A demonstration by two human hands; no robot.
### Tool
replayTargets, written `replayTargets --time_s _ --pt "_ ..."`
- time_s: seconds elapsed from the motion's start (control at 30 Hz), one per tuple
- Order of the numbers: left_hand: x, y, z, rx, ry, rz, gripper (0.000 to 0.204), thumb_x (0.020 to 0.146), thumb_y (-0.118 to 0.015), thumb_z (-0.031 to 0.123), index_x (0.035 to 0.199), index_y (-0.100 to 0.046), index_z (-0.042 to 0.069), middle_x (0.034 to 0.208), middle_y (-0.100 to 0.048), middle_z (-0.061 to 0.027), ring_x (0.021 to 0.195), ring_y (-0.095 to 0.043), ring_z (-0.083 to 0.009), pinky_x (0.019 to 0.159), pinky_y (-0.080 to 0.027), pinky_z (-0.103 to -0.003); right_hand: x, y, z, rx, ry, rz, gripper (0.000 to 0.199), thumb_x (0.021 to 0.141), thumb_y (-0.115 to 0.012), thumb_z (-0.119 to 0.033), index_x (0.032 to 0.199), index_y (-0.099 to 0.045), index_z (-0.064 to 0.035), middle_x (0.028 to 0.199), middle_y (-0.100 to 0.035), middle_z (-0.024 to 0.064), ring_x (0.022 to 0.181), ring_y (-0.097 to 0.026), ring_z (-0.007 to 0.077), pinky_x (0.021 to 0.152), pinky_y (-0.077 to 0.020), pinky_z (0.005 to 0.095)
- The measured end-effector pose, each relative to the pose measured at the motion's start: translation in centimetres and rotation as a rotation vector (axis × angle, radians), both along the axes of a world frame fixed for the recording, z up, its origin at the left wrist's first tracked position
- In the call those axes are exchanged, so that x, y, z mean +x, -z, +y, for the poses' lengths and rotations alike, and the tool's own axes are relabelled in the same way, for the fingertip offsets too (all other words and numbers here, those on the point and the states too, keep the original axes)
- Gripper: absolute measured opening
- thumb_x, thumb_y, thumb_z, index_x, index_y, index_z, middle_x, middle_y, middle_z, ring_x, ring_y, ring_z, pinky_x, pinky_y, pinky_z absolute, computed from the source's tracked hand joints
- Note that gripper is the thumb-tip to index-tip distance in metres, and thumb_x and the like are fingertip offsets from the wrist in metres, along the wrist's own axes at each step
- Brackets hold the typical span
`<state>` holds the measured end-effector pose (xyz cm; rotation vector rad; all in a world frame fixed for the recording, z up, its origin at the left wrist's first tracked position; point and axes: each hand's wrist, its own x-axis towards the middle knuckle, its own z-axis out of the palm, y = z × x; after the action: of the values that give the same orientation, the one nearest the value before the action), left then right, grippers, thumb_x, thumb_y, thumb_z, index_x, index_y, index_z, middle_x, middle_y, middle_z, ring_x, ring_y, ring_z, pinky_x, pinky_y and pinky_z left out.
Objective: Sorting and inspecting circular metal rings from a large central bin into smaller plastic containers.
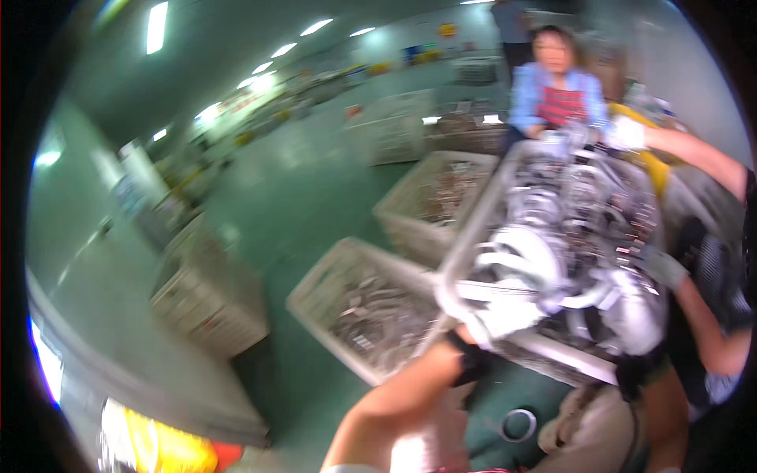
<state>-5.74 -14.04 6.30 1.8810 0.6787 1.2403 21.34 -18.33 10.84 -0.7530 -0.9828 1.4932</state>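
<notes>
Silvery-white rings heaped in large tub, presumably central for reach from several sides. Gloved left hand at tub's near-left corner; gloved right hand at its near-right. Blurred: cannot tell whether either grasps. Crate left of tub, likely for closeness.

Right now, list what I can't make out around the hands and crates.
All in the head view:
Left gloved hand: finger grip, lost to blur.
Right gloved hand: whether it grips anything, also blurred.
White rings: exact edges and count, smeared and overlapping.
Leftmost pale crate: contents, hidden by its walls.
Yellow-and-white item: its kind, blurred and cut off by the lower edge.
</notes>
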Motion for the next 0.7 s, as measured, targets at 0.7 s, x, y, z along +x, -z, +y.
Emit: replayTargets --time_s 0.7 --pt "-1.0 -1.9 5.9 0.01 -0.345 -0.101 0.041 0.09 -0.06 0.041 0.071 -0.063 0.005 0.05 -0.049 0.003 0.043 -0.045 -0.0078 0.041 -0.033 -0.031 -2.4 -0.2 2.2 0.588 0.006 -1.174 0.03 0.088 -0.061 -0.005 0.115 -0.051 0.0024 0.088 -0.051 0.0064 0.079 -0.049 0.0152 0.074 -0.0436 0.0286"
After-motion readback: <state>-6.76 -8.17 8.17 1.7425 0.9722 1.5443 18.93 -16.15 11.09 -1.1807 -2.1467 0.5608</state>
